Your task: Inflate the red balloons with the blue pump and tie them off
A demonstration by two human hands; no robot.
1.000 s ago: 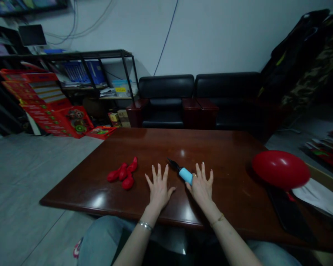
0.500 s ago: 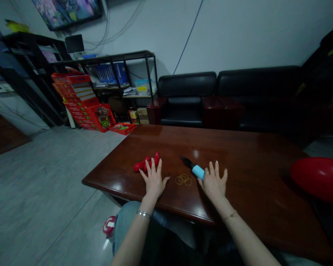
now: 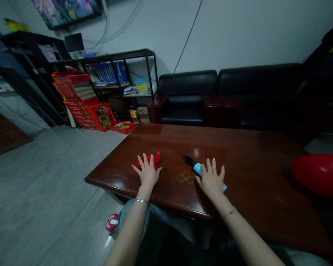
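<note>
Both hands are wide, with the five fingers of each spread apart, and neither is closed around a thing. The left hand (image 3: 149, 174) lies over the limp red balloons (image 3: 157, 157), which come out past its fingers; how many they are, I cannot tell, because the hand covers them partly. The right hand (image 3: 212, 181) lies across one pump (image 3: 197, 169), light blue with a black nozzle; the nozzle points forward and to the left of this hand, and a blue end shows on its other side. Whether the palm presses on it, I cannot tell. One finger of this hand wears one ring (image 3: 204, 170).

Each wrist has one bracelet: a silver bracelet (image 3: 141, 200) on the left, a thin gold bracelet (image 3: 229, 213) on the right. Between the two hands, nearer to the right one, thin yellow bands (image 3: 185, 177) overlap each other; I count about four. All this is on one brown table (image 3: 166, 140). Well to the right of the right hand there is one inflated red balloon (image 3: 319, 175). Beyond the hands, past the far table edge, stand two black seats (image 3: 187, 83).
</note>
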